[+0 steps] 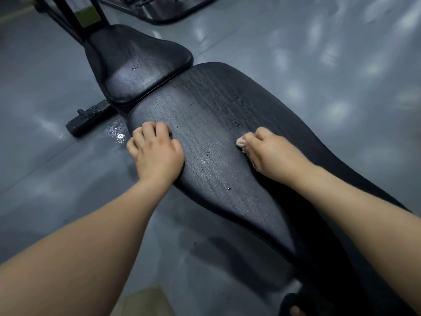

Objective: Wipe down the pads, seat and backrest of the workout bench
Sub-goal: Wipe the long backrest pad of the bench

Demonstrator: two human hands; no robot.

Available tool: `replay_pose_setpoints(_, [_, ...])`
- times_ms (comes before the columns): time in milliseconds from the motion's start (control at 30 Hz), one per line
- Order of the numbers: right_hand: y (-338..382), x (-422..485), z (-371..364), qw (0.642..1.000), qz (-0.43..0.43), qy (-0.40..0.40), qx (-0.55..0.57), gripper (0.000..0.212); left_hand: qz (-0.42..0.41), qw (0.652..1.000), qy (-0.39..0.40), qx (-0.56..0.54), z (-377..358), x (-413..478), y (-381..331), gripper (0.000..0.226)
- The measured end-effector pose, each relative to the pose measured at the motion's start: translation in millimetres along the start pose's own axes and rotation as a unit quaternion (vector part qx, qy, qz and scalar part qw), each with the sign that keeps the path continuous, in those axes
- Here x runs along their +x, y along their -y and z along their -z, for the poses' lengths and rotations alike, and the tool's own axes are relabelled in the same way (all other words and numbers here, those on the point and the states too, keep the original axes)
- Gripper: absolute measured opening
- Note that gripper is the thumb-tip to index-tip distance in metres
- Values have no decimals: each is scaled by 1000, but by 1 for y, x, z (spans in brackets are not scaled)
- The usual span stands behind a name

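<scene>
Bare left forearm (79, 247) closest to the lens, stretching up from the lower left corner. Beyond it at the top, a black upright (87, 14) with a green label, and lower down a black frame bar (91, 117) jutting out from beneath the pads, with a wet patch (117, 133) glistening on the floor beside it. Black seat (141, 69) at upper left of centre, tilted and sheened, its near edge butting against the long pad. Tan, cardboard-like corner (145, 299) at the bottom edge. Left grip (157, 151) at the long pad's left edge near the seat end, fingers curled over that edge and holding it. Black backrest (216, 133) running diagonally from the seat to the lower right, cracked, flecked and dully shining between the two grips. Pale cloth (241, 141) pressed to the backrest, only a small wad showing. Right grip (271, 151) closed around that cloth, knuckles up. Dark sandal (293, 309), blurred, at the bottom edge. Right forearm (353, 213) trailing back to the lower right corner, over glossy grey floor (330, 65).
</scene>
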State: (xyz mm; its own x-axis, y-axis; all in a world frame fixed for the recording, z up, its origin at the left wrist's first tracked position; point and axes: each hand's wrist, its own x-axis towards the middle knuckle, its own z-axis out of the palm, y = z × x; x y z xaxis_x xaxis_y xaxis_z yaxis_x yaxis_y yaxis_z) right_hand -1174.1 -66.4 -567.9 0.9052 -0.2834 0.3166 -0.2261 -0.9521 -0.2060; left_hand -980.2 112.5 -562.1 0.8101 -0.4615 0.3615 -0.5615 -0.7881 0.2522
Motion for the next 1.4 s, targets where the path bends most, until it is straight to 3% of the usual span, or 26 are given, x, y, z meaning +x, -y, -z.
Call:
replay_pose_setpoints(100, [-9, -5, 1, 999, -43, -3, -1, 23, -18, 1000, -14, 4, 1, 1, -12, 30])
replay_pose_setpoints(267, [32, -58, 10, 989, 91, 79, 85, 28, -99, 994, 30, -22, -14, -2, -51, 29])
replay_pose_setpoints(400, [28, -70, 13, 979, 153, 114, 71, 24, -135, 990, 27, 30, -28, -10, -58, 30])
replay_pose_setpoints(533, [-21, -41, 9, 999, 35, 26, 0, 19, -131, 990, 10, 47, -30, -11, -60, 30])
replay_pose_setpoints(600, [-35, -27, 6, 996, -55, 23, -60, 21, -135, 990, 8, 50, -30, -10, -61, 30])
replay_pose_setpoints(667, [-36, -24, 2, 993, -93, 26, -71, 23, -133, 990, 10, 50, -31, -11, -60, 31])
replay_pose_setpoints(800, [-19, -51, 1, 998, -47, 25, -43, 35, -130, 990, 8, 53, -30, -12, -61, 32])
replay_pose_setpoints(933, [-20, -59, 9, 995, 31, 93, -32, 18, -129, 990, 5, 56, -30, -12, -62, 33])
replay_pose_setpoints(1033, [-40, -34, 12, 995, -7, 98, -27, 28, -125, 990, 4, 59, -30, -11, -63, 33])
replay_pose_setpoints(1167, [-69, 10, 9, 992, -103, 58, -39, 20, -126, 990, 3, 62, -30, -11, -65, 33])
replay_pose_setpoints(1400, [-41, -22, 6, 997, -25, 75, -23, 20, -124, 991, -6, 57, -31, -11, -64, 34])
